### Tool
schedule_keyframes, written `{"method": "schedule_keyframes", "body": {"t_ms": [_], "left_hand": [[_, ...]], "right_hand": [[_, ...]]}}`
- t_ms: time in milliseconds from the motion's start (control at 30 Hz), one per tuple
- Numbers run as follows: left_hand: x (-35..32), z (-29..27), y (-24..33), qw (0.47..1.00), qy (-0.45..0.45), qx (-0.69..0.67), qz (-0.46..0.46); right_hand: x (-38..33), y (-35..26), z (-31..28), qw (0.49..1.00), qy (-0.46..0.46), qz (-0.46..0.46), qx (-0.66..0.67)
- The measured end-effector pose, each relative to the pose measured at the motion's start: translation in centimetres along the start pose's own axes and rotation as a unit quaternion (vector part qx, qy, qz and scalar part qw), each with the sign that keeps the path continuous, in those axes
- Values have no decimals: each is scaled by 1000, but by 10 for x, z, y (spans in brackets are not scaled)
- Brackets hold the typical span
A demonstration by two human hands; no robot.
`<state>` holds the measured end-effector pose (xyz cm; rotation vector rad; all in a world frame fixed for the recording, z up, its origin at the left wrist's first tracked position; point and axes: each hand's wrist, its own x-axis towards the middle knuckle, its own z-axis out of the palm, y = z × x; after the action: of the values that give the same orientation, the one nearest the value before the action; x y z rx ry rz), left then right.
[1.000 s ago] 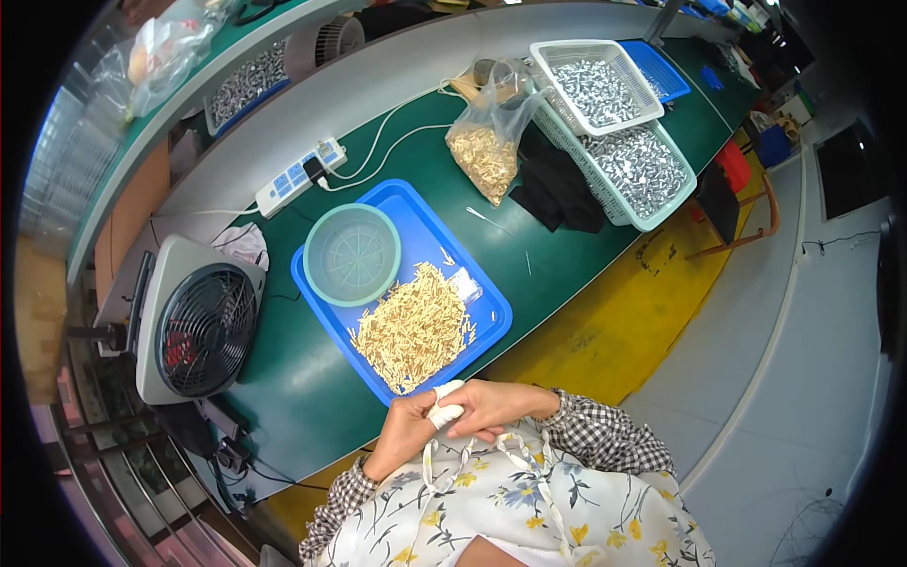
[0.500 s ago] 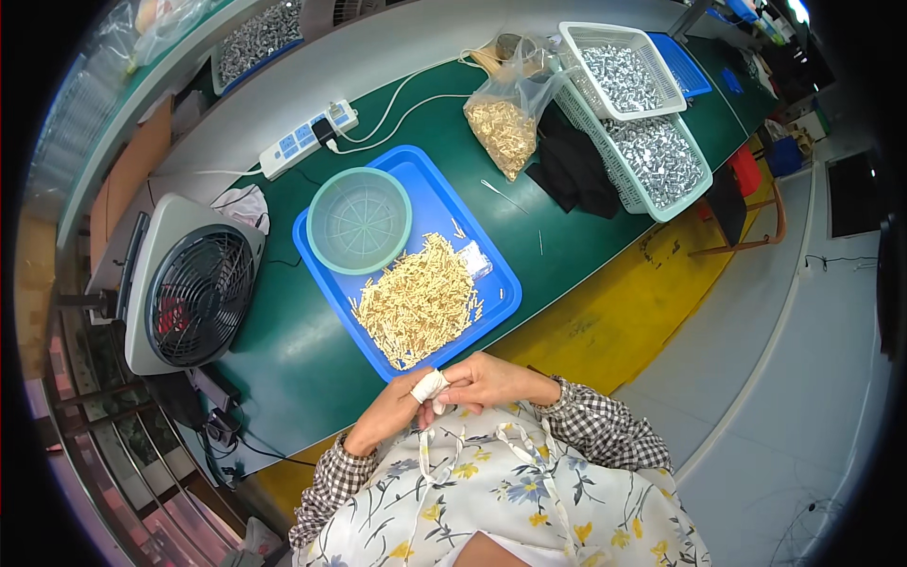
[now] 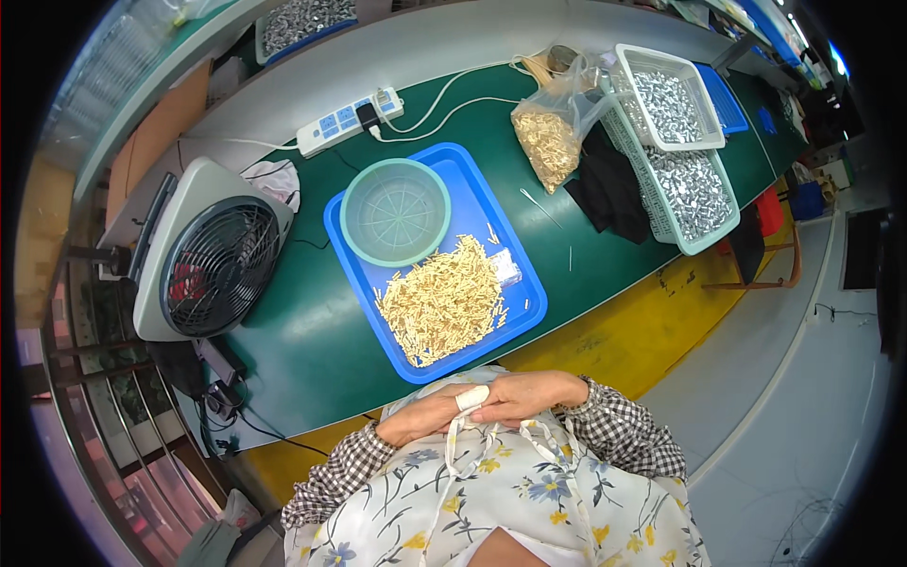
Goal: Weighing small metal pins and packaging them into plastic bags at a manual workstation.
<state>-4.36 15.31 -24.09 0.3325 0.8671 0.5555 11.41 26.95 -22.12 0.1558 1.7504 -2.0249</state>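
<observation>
At the front of my patterned apron, below the tray, my two hands meet. My left hand (image 3: 427,416) points to the right; a white wrap (image 3: 471,398) circles what looks like its thumb. Closed over the wrapped digit from the other side is my right hand (image 3: 525,394). Most fingertips of both hands are hidden where they overlap. Just beyond lies a blue tray (image 3: 383,331) holding a heap of small brass-coloured pins (image 3: 442,302), a round pale-green basket (image 3: 395,213) and a small clear packet (image 3: 506,268).
A grey fan (image 3: 222,255) stands left on the green table (image 3: 283,359). Behind are a power strip (image 3: 350,123) and cables. To the right sit a bag of brass-coloured pins (image 3: 548,142), black cloth (image 3: 609,184), tweezers (image 3: 540,206), and white (image 3: 694,146) and green (image 3: 685,248) baskets of silvery parts.
My joined hands have drawn back from the tray's near edge, down onto the apron front. The table and its things have shifted rightward in view.
</observation>
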Motion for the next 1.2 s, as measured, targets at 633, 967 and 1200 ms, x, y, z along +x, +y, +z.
{"method": "schedule_keyframes", "body": {"t_ms": [633,967,1200], "left_hand": [[-49,-66,17,796,460,76,386],[-238,-160,-2,620,593,-111,502],[-328,-232,-39,469,654,-203,557]], "right_hand": [[52,-21,-28,981,165,9,-102],[122,-24,-5,936,349,22,41],[199,-71,15,944,309,109,-35]]}}
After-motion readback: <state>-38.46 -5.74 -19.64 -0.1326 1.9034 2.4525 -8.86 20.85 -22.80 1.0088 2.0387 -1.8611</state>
